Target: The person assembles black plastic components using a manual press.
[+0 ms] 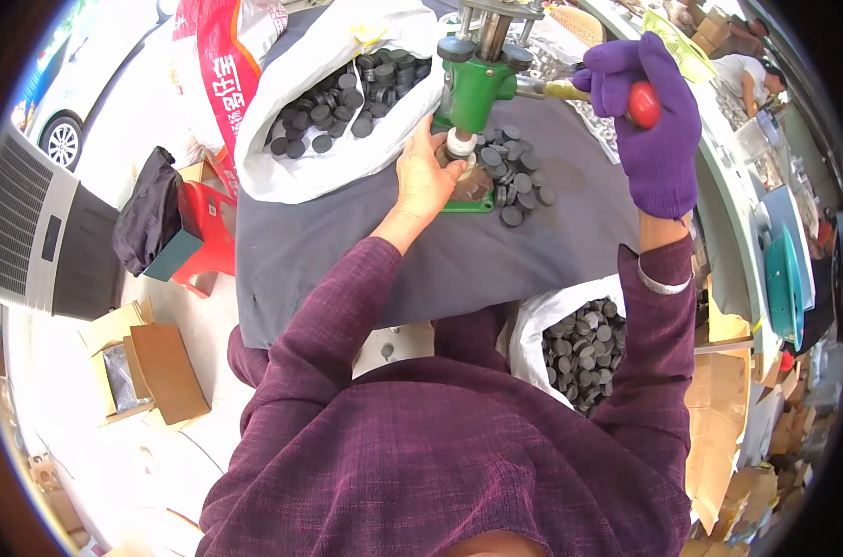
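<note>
A green hand press (474, 93) stands on the grey cloth-covered table, with a lever (533, 86) reaching out to its right. My right hand (658, 139), in a purple knitted glove, is raised and curled round the red ball knob (643, 105) at the lever's end. My bare left hand (423, 178) is at the press's foot, thumb and fingers bent about the white-tipped ram (460, 142); what they hold there is hidden. Beside the press, close to the ram, lies a loose heap of dark grey round discs (514, 176).
A white sack (296, 176) of dark discs lies left of the press; another sack (533, 320) of discs sits below the table's front edge. At left are a red stool (213, 227), an open cardboard box (166, 371) and a grey cooler (45, 232). Someone (745, 79) works far right.
</note>
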`<action>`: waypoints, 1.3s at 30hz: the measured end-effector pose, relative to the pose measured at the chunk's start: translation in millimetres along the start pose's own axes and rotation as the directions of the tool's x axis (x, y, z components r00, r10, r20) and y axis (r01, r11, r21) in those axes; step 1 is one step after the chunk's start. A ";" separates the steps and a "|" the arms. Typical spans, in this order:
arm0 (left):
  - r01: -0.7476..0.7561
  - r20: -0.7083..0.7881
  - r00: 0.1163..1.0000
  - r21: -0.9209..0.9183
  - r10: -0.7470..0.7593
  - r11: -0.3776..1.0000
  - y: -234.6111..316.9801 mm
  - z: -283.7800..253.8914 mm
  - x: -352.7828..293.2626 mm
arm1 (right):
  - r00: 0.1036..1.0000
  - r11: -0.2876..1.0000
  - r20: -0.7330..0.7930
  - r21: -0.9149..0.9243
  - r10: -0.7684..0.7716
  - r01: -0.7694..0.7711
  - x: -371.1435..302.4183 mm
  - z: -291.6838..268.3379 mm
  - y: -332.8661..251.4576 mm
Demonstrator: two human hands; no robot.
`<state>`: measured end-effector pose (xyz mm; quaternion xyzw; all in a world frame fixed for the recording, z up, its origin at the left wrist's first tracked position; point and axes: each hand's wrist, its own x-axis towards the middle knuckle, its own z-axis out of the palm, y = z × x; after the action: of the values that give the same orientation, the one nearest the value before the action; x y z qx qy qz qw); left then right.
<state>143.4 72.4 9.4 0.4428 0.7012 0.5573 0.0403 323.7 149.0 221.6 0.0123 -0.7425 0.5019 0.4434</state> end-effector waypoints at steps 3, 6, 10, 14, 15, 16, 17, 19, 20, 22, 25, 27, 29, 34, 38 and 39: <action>0.012 0.040 0.999 -0.080 -0.009 0.997 -2.0 -5.1 -4.1 | 0.991 0.971 -0.070 -0.217 -0.118 0.100 -9.5 2.9 5.4; -0.013 0.056 0.998 -0.051 0.016 0.999 -5.0 -8.8 -5.7 | 0.991 0.987 0.085 -0.114 -0.105 0.115 -4.9 -3.8 3.7; -0.063 0.071 0.996 0.022 0.061 0.998 -8.5 -10.5 -5.2 | 0.935 0.858 -0.053 -0.417 -0.352 0.299 -16.1 12.6 14.4; -0.059 0.087 0.994 -0.004 0.059 0.998 0.0 -20.0 -6.6 | 0.996 0.792 0.035 -0.604 -0.088 0.091 -64.5 5.7 22.4; -0.150 0.036 0.989 0.115 0.147 0.982 -4.4 -13.2 -7.5 | 0.999 0.786 -0.028 -0.617 0.025 -0.037 -99.1 9.0 42.2; -0.158 0.026 0.987 0.107 0.156 0.982 -4.4 -7.9 0.1 | 0.957 0.899 0.053 -0.329 -0.287 0.288 -117.1 8.7 66.2; -0.136 0.026 0.991 0.095 0.134 0.986 -7.7 -10.6 3.7 | 0.977 0.917 0.036 -0.339 -0.209 0.209 -117.3 8.9 63.4; -0.093 0.069 0.993 0.005 0.092 0.996 -10.3 -9.0 2.3 | 0.975 0.906 0.101 -0.362 -0.197 0.220 -110.7 10.0 60.5; -0.105 0.063 0.992 -0.005 0.106 0.994 -11.6 -10.2 -0.8 | 0.970 0.898 0.164 -0.377 -0.177 0.228 -108.1 10.9 57.6; -0.050 0.082 0.995 -0.010 0.051 0.999 -12.1 -15.1 -8.7 | 0.978 0.912 0.144 -0.361 -0.152 0.195 -105.5 12.2 48.7; -0.071 0.066 0.996 0.061 0.067 0.996 -7.1 -14.9 -11.3 | 0.985 0.937 0.101 -0.310 -0.137 0.162 -94.8 11.1 37.6; -0.075 0.061 0.996 0.091 0.070 0.993 -5.6 -16.8 -12.1 | 0.994 0.940 0.052 -0.323 -0.099 0.110 -71.1 7.5 18.6; -0.056 0.053 0.997 0.073 0.053 0.996 -8.6 -19.2 -13.2 | 0.998 0.954 -0.010 -0.295 -0.059 0.053 -37.6 11.0 2.0; -0.002 0.081 0.997 -0.080 0.009 0.997 -12.4 -11.8 -5.7 | 0.991 0.994 -0.075 0.022 0.110 -0.109 35.8 -2.9 -2.7; -0.053 0.000 0.999 0.048 0.053 0.997 -3.7 -3.4 -3.2 | 0.972 0.971 -0.067 0.091 0.226 -0.220 75.5 -25.1 10.4; -0.045 -0.022 0.999 0.029 0.045 0.999 -6.5 -2.7 -2.7 | 0.973 0.971 -0.056 0.106 0.223 -0.216 80.1 -22.8 13.3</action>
<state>139.9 68.6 4.0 0.4526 0.6994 0.5530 0.0133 283.7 207.0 267.9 -0.0651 -0.6981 0.5842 0.4088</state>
